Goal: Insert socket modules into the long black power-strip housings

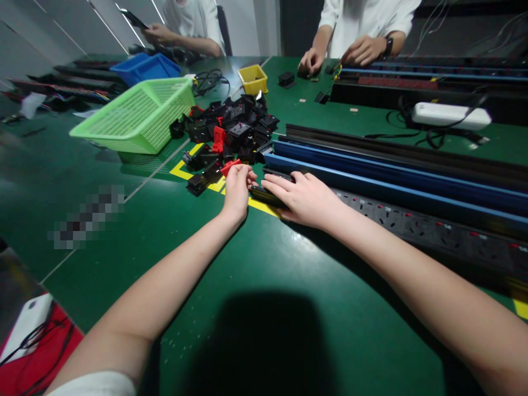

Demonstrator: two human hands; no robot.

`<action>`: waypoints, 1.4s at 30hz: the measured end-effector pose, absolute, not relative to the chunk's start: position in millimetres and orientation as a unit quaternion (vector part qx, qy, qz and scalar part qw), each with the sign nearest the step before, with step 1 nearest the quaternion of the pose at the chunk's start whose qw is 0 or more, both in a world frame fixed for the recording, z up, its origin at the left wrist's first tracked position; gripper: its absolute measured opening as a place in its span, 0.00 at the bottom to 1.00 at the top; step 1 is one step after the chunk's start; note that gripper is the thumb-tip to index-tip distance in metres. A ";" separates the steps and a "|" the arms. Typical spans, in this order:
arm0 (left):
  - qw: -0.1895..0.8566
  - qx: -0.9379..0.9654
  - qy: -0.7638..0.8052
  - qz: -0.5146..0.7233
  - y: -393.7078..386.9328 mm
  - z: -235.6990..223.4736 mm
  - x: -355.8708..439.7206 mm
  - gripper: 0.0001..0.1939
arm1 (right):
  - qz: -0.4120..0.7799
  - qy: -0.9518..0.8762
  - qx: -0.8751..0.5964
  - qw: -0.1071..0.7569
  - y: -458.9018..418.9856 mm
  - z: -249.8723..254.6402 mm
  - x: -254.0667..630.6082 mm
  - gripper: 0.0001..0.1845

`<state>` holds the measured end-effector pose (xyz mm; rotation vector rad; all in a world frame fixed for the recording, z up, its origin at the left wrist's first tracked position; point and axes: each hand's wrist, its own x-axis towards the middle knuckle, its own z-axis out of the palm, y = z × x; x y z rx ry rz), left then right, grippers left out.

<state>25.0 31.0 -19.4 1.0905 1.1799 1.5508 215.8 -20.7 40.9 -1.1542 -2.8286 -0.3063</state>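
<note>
A long black power strip [388, 214] with a row of sockets and red switches lies along the table at the right. My right hand [303, 198] is closed over its left end, fingers across the top. Just left of that end, my left hand [238, 190] has its fingers curled together; what they hold, if anything, is hidden. A red plastic piece [230, 166] shows right behind the left hand. Beyond it lies a heap of black plastic end pieces [239, 129] with a few red ones among them.
Blue and black metal profiles [371, 179] lie behind the strip. A light green basket [136, 118], a blue bin [144, 69] and a yellow bin [253, 80] stand further back. Two people sit across the table; one person's hands [363, 52] handle small parts. A white power strip [451, 115] lies right.
</note>
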 end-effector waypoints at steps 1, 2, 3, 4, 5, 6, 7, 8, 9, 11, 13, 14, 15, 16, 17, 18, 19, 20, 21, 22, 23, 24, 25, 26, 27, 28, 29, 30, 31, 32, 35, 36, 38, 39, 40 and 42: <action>0.438 0.440 0.473 0.625 30.9 -19.7 25.0 0.07 | -0.102 -0.918 -0.381 0.037 -21.2 41.4 214.9 0.33; 0.437 0.442 0.472 0.625 30.8 -20.1 25.1 0.07 | -0.103 -0.916 -0.386 0.039 -21.6 42.0 214.1 0.31; 0.437 0.444 0.470 0.625 30.6 -20.3 25.1 0.07 | -0.104 -0.915 -0.388 0.041 -21.9 42.8 213.3 0.29; 0.438 0.447 0.468 0.624 30.4 -20.3 25.2 0.07 | -0.104 -0.914 -0.390 0.042 -22.2 43.5 212.7 0.28; 0.440 0.448 0.467 0.623 30.1 -20.1 25.4 0.07 | -0.103 -0.913 -0.392 0.043 -22.3 44.2 212.3 0.28; 0.444 0.447 0.466 0.621 29.8 -19.7 25.5 0.07 | -0.102 -0.912 -0.395 0.043 -22.3 44.9 212.0 0.27; 0.448 0.446 0.465 0.620 29.4 -19.1 25.7 0.07 | -0.101 -0.911 -0.398 0.043 -22.3 45.5 211.9 0.25; 0.452 0.443 0.464 0.620 29.0 -18.4 25.9 0.07 | -0.099 -0.909 -0.401 0.043 -22.3 46.1 211.9 0.24; 0.455 0.441 0.462 0.620 28.7 -17.7 26.0 0.07 | -0.097 -0.908 -0.405 0.042 -22.4 46.7 212.0 0.22; 0.459 0.440 0.458 0.620 28.2 -16.9 26.1 0.07 | -0.093 -0.905 -0.413 0.041 -22.7 48.0 212.1 0.18; 0.460 0.443 0.456 0.619 28.1 -17.1 26.0 0.07 | -0.091 -0.901 -0.422 0.039 -23.2 49.5 211.9 0.17; 0.460 0.445 0.457 0.618 28.2 -17.4 25.9 0.07 | -0.090 -0.899 -0.426 0.038 -23.5 50.1 211.8 0.16; 0.460 0.448 0.457 0.616 28.3 -17.8 25.8 0.07 | -0.089 -0.898 -0.429 0.037 -23.7 50.5 211.5 0.16; 0.459 0.450 0.457 0.615 28.4 -18.2 25.7 0.07 | -0.088 -0.897 -0.431 0.035 -23.8 50.7 211.3 0.16; 0.457 0.453 0.458 0.613 28.4 -18.4 25.6 0.07 | -0.087 -0.897 -0.433 0.035 -23.9 50.6 211.1 0.16; 0.455 0.457 0.458 0.612 28.5 -18.4 25.5 0.08 | -0.087 -0.896 -0.434 0.035 -24.0 50.3 211.0 0.16; 0.452 0.462 0.458 0.610 28.5 -18.3 25.3 0.08 | -0.088 -0.896 -0.433 0.036 -23.9 49.8 211.0 0.16; 0.451 0.467 0.458 0.607 28.5 -18.0 25.0 0.09 | -0.091 -0.896 -0.432 0.039 -23.9 49.1 211.1 0.16; 0.451 0.472 0.458 0.603 28.6 -17.6 24.7 0.09 | -0.094 -0.896 -0.431 0.042 -23.8 48.4 211.3 0.15; 0.454 0.477 0.456 0.598 28.8 -17.3 24.3 0.10 | -0.097 -0.896 -0.430 0.045 -23.7 47.7 211.7 0.15; 0.459 0.481 0.454 0.593 29.0 -17.0 23.8 0.11 | -0.099 -0.897 -0.428 0.047 -23.6 47.0 212.1 0.14; 0.463 0.485 0.452 0.588 29.3 -16.7 23.4 0.11 | -0.099 -0.898 -0.426 0.047 -23.6 46.4 212.5 0.14; 0.466 0.489 0.450 0.583 29.4 -16.5 23.0 0.11 | -0.099 -0.899 -0.424 0.046 -23.5 46.0 213.0 0.13; 0.467 0.493 0.451 0.580 29.4 -16.2 22.8 0.12 | -0.098 -0.901 -0.421 0.045 -23.5 45.6 213.3 0.13; 0.466 0.496 0.452 0.577 29.3 -15.9 22.7 0.12 | -0.096 -0.902 -0.419 0.043 -23.5 45.3 213.6 0.12; 0.463 0.500 0.455 0.574 29.0 -15.6 22.9 0.12 | -0.096 -0.902 -0.418 0.043 -23.6 45.0 213.8 0.12; 0.459 0.504 0.458 0.571 28.5 -15.1 23.2 0.11 | -0.096 -0.903 -0.417 0.043 -23.6 44.7 213.8 0.12; 0.454 0.509 0.462 0.567 28.0 -14.4 23.6 0.11 | -0.097 -0.902 -0.418 0.044 -23.6 44.4 213.8 0.12; 0.451 0.513 0.466 0.562 27.3 -13.8 24.1 0.11 | -0.099 -0.902 -0.417 0.045 -23.6 44.0 213.8 0.12; 0.448 0.518 0.470 0.557 26.7 -13.1 24.6 0.10 | -0.101 -0.902 -0.416 0.047 -23.6 43.5 213.7 0.12; 0.446 0.528 0.472 0.547 25.4 -12.0 25.9 0.09 | -0.105 -0.903 -0.413 0.051 -23.5 42.1 213.4 0.12; 0.446 0.529 0.472 0.546 25.2 -12.1 26.2 0.09 | -0.105 -0.903 -0.413 0.052 -23.4 41.8 213.4 0.12; 0.442 0.535 0.475 0.542 25.2 -12.6 26.2 0.08 | -0.103 -0.903 -0.413 0.052 -23.5 41.7 213.6 0.12; 0.436 0.543 0.477 0.536 25.4 -12.7 25.7 0.08 | -0.102 -0.903 -0.414 0.051 -23.5 41.8 213.8 0.11; 0.427 0.558 0.479 0.526 25.6 -12.6 24.6 0.08 | -0.102 -0.903 -0.414 0.050 -23.7 42.0 214.0 0.11; 0.393 0.604 0.480 0.501 26.1 -11.2 20.7 0.08 | -0.102 -0.904 -0.413 0.050 -24.0 42.6 214.4 0.12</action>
